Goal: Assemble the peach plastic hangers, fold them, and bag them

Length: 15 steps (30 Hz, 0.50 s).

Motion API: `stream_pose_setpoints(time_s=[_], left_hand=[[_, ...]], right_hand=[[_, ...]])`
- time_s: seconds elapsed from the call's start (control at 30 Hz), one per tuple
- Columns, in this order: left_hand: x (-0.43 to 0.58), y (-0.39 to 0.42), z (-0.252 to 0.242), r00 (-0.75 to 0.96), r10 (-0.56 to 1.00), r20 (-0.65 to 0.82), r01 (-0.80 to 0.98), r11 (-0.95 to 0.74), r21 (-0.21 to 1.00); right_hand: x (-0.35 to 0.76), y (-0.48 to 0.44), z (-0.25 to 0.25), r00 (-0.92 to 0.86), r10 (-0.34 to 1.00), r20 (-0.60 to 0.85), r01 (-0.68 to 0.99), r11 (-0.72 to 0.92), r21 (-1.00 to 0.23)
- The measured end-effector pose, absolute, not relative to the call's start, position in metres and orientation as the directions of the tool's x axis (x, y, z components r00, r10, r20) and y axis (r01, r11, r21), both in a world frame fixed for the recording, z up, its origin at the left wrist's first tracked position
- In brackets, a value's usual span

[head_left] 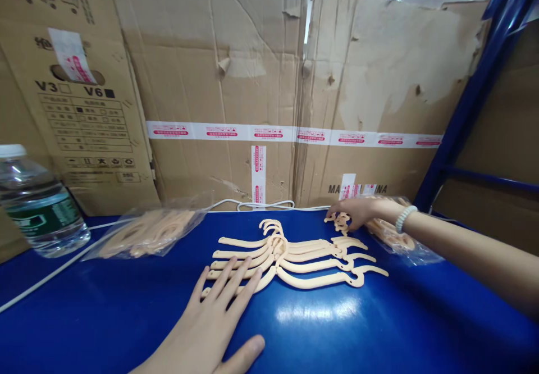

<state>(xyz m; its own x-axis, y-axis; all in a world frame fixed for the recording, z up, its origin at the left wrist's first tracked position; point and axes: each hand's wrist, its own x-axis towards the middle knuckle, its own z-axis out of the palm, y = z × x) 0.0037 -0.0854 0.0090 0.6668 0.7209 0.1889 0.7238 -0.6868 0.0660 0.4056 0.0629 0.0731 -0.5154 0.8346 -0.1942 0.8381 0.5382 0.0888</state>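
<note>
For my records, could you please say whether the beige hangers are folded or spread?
Spread: the beige hangers have arms reaching to both sides.

On the glossy blue desk (320, 340), curved beige plastic hangers (314, 281) lie between a clear plastic bag (158, 231) at left and a second clear plastic bag (398, 239) at right, a clear plastic bottle (42, 211) farther left, brown cardboard (219, 76) behind.

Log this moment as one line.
left hand: spread on hangers | right hand: at small pieces | bottle: upright, far left
</note>
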Motion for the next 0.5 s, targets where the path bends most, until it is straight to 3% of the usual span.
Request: stream_pose_setpoints(time_s=[0.37,0.5], left_hand=[[0.008,-0.09,0.021,0.634,0.77,0.07,0.767,-0.638,0.064],[0.012,-0.092,0.014,0.598,0.789,0.14,0.794,-0.607,0.027]], right_hand=[[0.367,0.108,0.064,-0.461,0.863,-0.205,0.873,0.483,0.071],[0.372,0.1,0.066,-0.47,0.872,-0.135,0.878,0.478,0.034]])
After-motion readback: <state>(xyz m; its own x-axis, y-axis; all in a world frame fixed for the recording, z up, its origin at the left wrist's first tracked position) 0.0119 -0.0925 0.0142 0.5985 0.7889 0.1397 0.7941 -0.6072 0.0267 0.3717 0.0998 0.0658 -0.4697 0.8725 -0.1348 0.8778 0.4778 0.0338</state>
